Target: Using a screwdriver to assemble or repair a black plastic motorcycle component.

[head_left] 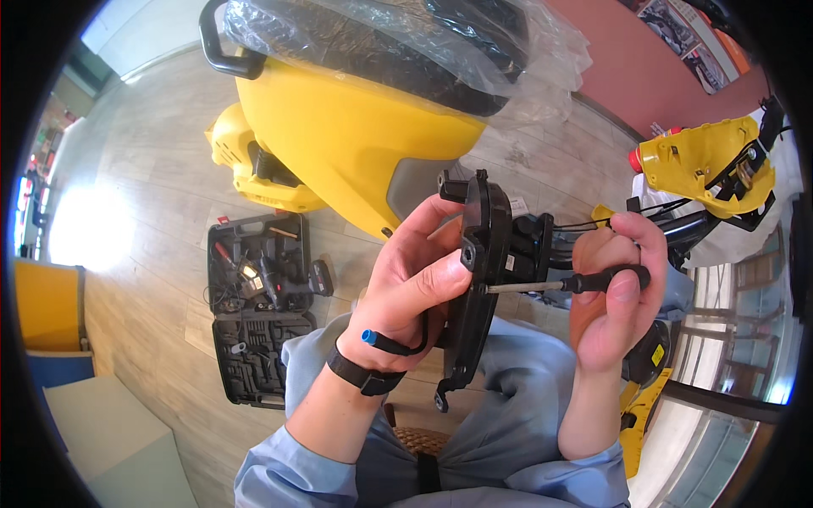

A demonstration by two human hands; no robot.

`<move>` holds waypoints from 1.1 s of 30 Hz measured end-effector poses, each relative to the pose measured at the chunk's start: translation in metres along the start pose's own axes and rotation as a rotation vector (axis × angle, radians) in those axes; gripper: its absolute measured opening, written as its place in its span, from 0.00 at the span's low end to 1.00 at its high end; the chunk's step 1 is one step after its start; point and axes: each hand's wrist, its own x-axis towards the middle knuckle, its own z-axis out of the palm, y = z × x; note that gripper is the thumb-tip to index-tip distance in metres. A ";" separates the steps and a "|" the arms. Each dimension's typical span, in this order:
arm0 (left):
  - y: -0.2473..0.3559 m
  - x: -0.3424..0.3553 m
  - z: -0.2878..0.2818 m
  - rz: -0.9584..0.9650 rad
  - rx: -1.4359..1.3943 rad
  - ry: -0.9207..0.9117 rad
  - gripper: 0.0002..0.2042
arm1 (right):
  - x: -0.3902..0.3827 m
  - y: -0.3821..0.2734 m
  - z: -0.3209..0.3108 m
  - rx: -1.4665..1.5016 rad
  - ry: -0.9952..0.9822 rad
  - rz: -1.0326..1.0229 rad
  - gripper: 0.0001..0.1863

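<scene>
My left hand grips a long black plastic housing upright in front of me, thumb on its face. A short cable with a blue connector hangs by my left wrist. My right hand is closed round the dark handle of a screwdriver, whose metal shaft points left, its tip at the housing's edge beside my left thumb. Behind the housing, black cables and dark metal parts extend to the right.
A yellow scooter body with a plastic-wrapped seat stands ahead. An open tool case with a drill lies on the floor at left. A yellow panel assembly is at right. Pale boxes sit lower left; a glass-topped surface is at right.
</scene>
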 end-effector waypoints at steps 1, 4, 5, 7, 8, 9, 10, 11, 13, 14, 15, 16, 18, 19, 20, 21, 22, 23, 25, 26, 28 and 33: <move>0.000 0.000 0.000 -0.013 0.000 -0.003 0.41 | 0.001 -0.001 0.000 -0.023 -0.007 -0.027 0.27; -0.001 -0.002 -0.003 -0.034 -0.006 -0.009 0.42 | 0.000 -0.002 0.000 -0.076 -0.015 -0.063 0.28; 0.000 -0.002 -0.003 -0.041 -0.011 -0.014 0.42 | -0.001 -0.003 0.000 -0.109 -0.016 -0.075 0.29; 0.000 -0.002 -0.004 -0.052 -0.009 -0.024 0.42 | 0.000 -0.003 0.000 -0.103 -0.006 -0.104 0.29; -0.001 -0.001 -0.004 -0.062 -0.010 -0.035 0.42 | 0.001 -0.003 0.000 -0.100 0.001 -0.134 0.30; -0.001 -0.001 -0.004 -0.063 -0.010 -0.035 0.42 | 0.001 -0.003 -0.001 -0.100 0.002 -0.134 0.30; -0.002 -0.001 -0.004 -0.071 -0.019 -0.048 0.42 | 0.001 -0.003 -0.002 -0.099 -0.005 -0.132 0.31; -0.002 -0.001 -0.005 -0.080 -0.027 -0.061 0.42 | 0.001 -0.003 -0.002 -0.096 -0.010 -0.131 0.32; -0.002 0.000 -0.006 -0.086 -0.040 -0.082 0.42 | -0.001 -0.010 -0.002 -0.142 -0.034 -0.076 0.32; -0.002 0.000 -0.007 -0.091 -0.053 -0.103 0.42 | -0.003 -0.012 -0.002 -0.187 -0.060 -0.022 0.32; -0.003 -0.001 -0.008 -0.092 -0.052 -0.102 0.42 | -0.004 -0.011 -0.004 -0.186 -0.059 -0.022 0.32; -0.003 -0.002 -0.009 -0.091 -0.169 -0.117 0.33 | -0.006 -0.007 -0.008 -0.123 -0.100 -0.036 0.32; -0.004 -0.001 -0.011 -0.093 -0.289 -0.132 0.25 | -0.001 -0.008 -0.024 -0.200 -0.289 -0.128 0.30; -0.004 0.001 -0.012 -0.088 -0.280 -0.133 0.24 | -0.005 -0.010 -0.021 -0.201 -0.288 -0.128 0.30; -0.004 0.001 -0.012 -0.082 -0.269 -0.131 0.24 | -0.009 -0.015 -0.008 -0.241 -0.127 -0.082 0.29; -0.004 0.000 -0.012 -0.082 -0.266 -0.129 0.24 | -0.012 -0.018 -0.001 -0.279 0.035 -0.036 0.28; -0.005 0.000 -0.013 -0.098 -0.257 -0.137 0.24 | -0.011 -0.017 -0.001 -0.276 0.036 -0.036 0.28; -0.006 0.001 -0.013 -0.117 -0.251 -0.146 0.24 | -0.008 -0.013 -0.004 -0.244 0.008 -0.058 0.27; -0.006 0.002 -0.013 -0.119 -0.244 -0.127 0.24 | -0.003 -0.009 -0.006 -0.212 -0.020 -0.078 0.27; -0.006 0.001 -0.013 -0.119 -0.235 -0.113 0.24 | -0.002 -0.010 -0.007 -0.167 -0.057 -0.102 0.27; -0.008 0.002 -0.014 -0.118 -0.237 -0.121 0.24 | 0.000 -0.010 -0.011 -0.123 -0.094 -0.127 0.28; -0.005 0.002 -0.013 -0.104 -0.210 -0.125 0.25 | -0.011 -0.012 -0.015 -0.045 -0.076 0.114 0.32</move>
